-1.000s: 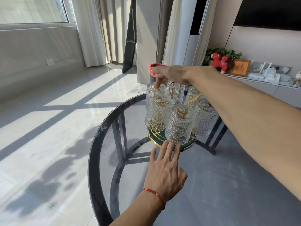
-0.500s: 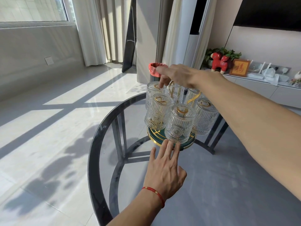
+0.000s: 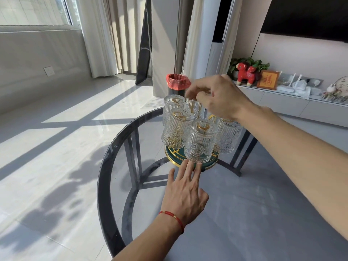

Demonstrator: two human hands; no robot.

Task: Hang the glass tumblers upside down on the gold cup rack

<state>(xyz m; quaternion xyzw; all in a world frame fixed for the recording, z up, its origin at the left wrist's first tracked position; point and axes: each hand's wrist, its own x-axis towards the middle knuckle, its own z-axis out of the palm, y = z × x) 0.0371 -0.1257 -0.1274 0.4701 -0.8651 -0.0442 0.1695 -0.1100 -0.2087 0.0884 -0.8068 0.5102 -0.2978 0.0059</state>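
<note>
Presently, the gold cup rack (image 3: 190, 157) stands on its round green, gold-rimmed base toward the far side of a round glass table (image 3: 105, 166). Ribbed glass tumblers hang on it upside down: a near tumbler (image 3: 199, 142) at the front, a left tumbler (image 3: 176, 129) beside it, a far-left tumbler (image 3: 173, 106) behind, a rear tumbler (image 3: 194, 108) partly hidden, and a right tumbler (image 3: 227, 136) under the right wrist. Gold prongs show through the upturned bottoms.

The left hand (image 3: 183, 196) lies flat on the tabletop, fingers spread and empty, its fingertips touching or just short of the rack's base rim, directly below the near tumbler. A red cord bracelet (image 3: 172, 217) circles the wrist.

The right hand (image 3: 216, 97) hovers above the rear of the rack, fingers loosely curled and pointing down over the rear tumbler. It grips nothing that can be seen; whether the fingertips touch the glass or the rack's top cannot be told.

Behind the rack, on the floor, a bin with a red liner (image 3: 178, 83) is visible.
</note>
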